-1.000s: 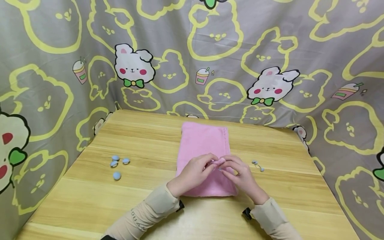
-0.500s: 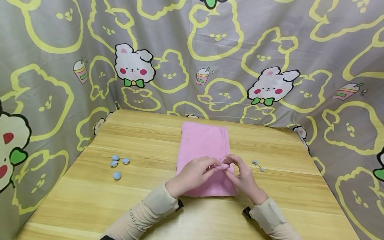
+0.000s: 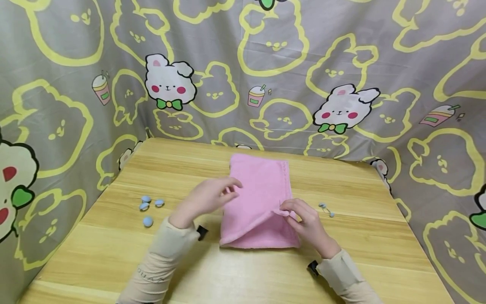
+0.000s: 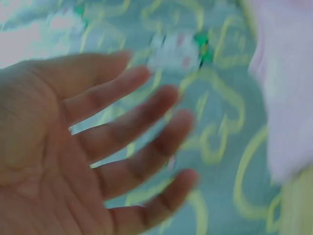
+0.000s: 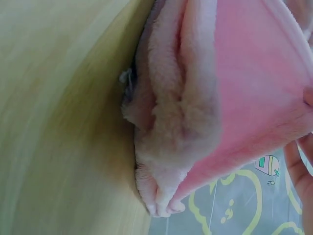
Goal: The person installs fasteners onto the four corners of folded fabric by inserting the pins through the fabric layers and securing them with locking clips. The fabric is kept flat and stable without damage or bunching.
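A folded pink plush cloth (image 3: 256, 181) lies on the table in front of me, its near layer lifted at the right side. My right hand (image 3: 305, 217) pinches that raised edge (image 3: 282, 212) between thumb and fingers. A thin pin (image 3: 279, 203) seems to stick up from the gathered edge; its lower part is hidden. In the right wrist view, the thick layers (image 5: 178, 98) sag below the raised flap (image 5: 254, 88). My left hand (image 3: 205, 196) hovers just left of the cloth, holding nothing; in the left wrist view its fingers (image 4: 139, 122) are spread and relaxed.
Several light blue mushroom-shaped caps (image 3: 147, 221) sit on the wooden table (image 3: 114, 261) to the left. Small blue-headed pins (image 3: 322, 206) lie right of the cloth. A grey patterned curtain (image 3: 216, 38) encloses the table's back and sides.
My left hand has let go of the gathered cloth and moved left, away from it. The right hand keeps its pinch, and the cloth's lifted near edge has become visible.
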`<state>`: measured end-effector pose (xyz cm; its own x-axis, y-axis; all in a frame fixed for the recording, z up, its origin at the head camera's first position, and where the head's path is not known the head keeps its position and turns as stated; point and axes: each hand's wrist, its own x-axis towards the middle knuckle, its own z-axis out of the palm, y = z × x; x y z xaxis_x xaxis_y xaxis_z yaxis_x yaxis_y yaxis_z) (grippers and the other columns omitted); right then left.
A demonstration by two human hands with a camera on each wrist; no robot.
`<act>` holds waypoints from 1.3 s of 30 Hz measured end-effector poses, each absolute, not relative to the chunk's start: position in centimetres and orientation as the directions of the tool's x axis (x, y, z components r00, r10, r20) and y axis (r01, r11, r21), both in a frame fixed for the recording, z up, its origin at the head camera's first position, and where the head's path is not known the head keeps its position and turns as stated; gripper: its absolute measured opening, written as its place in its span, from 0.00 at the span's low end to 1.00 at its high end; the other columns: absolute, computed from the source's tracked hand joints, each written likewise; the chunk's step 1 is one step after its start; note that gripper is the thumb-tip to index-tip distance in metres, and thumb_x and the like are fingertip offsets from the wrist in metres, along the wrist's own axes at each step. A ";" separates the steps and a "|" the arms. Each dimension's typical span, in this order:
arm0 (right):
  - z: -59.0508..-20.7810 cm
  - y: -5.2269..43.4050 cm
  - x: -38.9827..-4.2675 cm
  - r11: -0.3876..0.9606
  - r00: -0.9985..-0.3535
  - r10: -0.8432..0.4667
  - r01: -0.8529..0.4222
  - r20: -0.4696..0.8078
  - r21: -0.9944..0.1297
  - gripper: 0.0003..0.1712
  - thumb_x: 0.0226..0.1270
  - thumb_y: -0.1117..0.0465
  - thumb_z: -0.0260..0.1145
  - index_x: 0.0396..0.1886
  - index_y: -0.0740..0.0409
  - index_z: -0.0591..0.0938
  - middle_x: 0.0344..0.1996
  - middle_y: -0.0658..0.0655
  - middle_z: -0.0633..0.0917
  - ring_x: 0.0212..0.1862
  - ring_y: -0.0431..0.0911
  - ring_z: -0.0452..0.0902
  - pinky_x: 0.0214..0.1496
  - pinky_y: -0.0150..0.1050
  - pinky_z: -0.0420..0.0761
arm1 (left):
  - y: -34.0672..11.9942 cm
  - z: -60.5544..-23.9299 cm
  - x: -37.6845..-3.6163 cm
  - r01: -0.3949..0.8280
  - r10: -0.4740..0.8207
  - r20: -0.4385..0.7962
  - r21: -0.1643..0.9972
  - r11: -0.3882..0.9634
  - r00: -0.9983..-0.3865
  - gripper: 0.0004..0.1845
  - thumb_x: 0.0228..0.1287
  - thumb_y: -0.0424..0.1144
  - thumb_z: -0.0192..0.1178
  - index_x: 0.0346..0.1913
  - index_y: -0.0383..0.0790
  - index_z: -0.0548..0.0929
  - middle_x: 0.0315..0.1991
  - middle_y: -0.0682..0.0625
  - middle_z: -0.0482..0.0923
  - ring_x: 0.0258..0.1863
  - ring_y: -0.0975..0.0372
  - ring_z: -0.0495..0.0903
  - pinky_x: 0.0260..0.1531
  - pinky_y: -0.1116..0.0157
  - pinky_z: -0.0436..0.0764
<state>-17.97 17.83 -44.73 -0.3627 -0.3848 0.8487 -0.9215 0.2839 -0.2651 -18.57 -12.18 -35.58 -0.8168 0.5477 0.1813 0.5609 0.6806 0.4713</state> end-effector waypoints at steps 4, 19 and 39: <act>-44.8 17.9 -18.0 0.281 -0.364 -0.389 -0.922 0.846 -0.267 0.06 0.67 0.64 0.63 0.36 0.62 0.84 0.36 0.60 0.86 0.41 0.50 0.81 0.58 0.25 0.76 | -16.6 -34.7 -19.2 0.461 0.487 0.081 0.490 0.740 -0.869 0.14 0.68 0.39 0.59 0.54 0.42 0.81 0.41 0.47 0.85 0.40 0.58 0.83 0.41 0.59 0.82; -44.7 17.9 -18.0 0.290 -0.377 -0.409 -0.917 0.831 -0.274 0.07 0.60 0.71 0.64 0.37 0.61 0.83 0.36 0.59 0.86 0.41 0.51 0.81 0.57 0.24 0.76 | -28.4 -36.8 -21.1 -0.064 0.201 -0.397 0.561 0.825 -0.895 0.19 0.62 0.33 0.62 0.55 0.29 0.77 0.27 0.43 0.79 0.24 0.58 0.74 0.27 0.64 0.74; -45.0 17.7 -17.9 0.294 -0.395 -0.428 -0.911 0.813 -0.288 0.07 0.69 0.63 0.62 0.38 0.62 0.83 0.36 0.59 0.85 0.41 0.48 0.80 0.54 0.21 0.75 | -28.9 -40.5 -21.9 -0.117 0.074 -0.374 0.464 0.878 -0.925 0.02 0.53 0.28 0.64 0.31 0.33 0.81 0.24 0.48 0.75 0.24 0.59 0.72 0.24 0.66 0.71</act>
